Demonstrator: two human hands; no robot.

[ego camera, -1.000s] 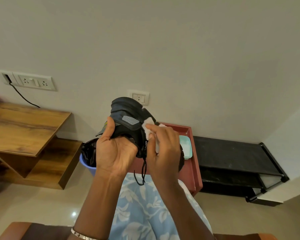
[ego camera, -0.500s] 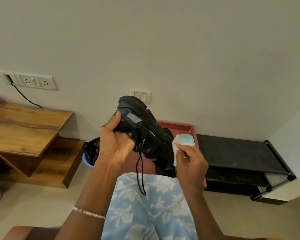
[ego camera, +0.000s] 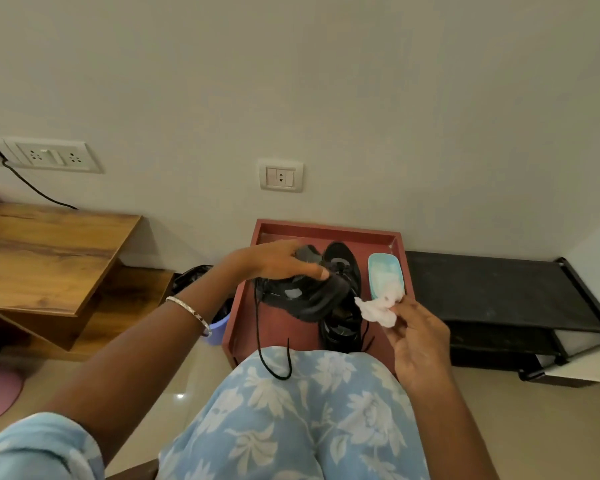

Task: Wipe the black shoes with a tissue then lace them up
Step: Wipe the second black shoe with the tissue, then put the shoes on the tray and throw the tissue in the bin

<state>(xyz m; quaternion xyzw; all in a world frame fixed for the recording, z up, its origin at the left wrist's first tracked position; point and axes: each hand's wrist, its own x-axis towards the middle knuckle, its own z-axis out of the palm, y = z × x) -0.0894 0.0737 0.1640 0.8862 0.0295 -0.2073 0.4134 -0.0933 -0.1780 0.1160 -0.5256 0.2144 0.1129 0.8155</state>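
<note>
Over the red tray [ego camera: 326, 226], the black shoe [ego camera: 309, 301] is gripped by left fingers [ego camera: 312, 270], the tissue [ego camera: 376, 310] pinched rightward by right fingers [ego camera: 405, 317].

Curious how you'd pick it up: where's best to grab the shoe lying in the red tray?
Probably its near end, from above: the lying shoe runs lengthwise in the tray, the held shoe overhangs its middle, and a blue box crowds its right.

Shoe [ego camera: 342, 261] in tray [ego camera: 326, 230], tissue box [ego camera: 383, 275] at its right; desk [ego camera: 49, 251] left, rack [ego camera: 482, 289] right.
</note>
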